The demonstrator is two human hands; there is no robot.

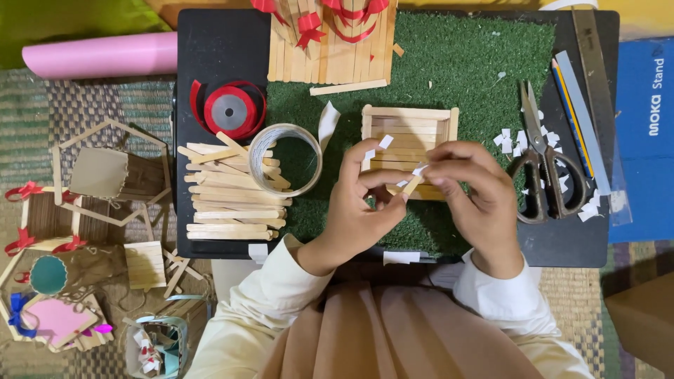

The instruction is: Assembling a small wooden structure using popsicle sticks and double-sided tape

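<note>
My left hand (pixel 361 203) and my right hand (pixel 472 189) met over the green grass mat (pixel 477 63), close to my body. Both were curled almost shut. Together they pinched one short wooden stick (pixel 413 184). Its long side ran slanted, with the low end toward my left hand and the top end up toward my right fingers. A small white bit of tape sat on its top end.

Just behind my hands lay one square frame of sticks (pixel 411 130), flat on the grass. Two small white tape bits lay on it.

To the left, one clear tape roll (pixel 285 160) rested on a pile of sticks (pixel 232 196); I could not count them. Behind that was one red ribbon roll (pixel 229 109).

To the right lay one pair of scissors (pixel 544 168), points aimed away from me, with white paper scraps around it. Two pencils (pixel 570 116) lay beside it.

Farthest away stood one stick wall with red ribbon (pixel 330 42), at the back of the black desk (pixel 217 49).
</note>
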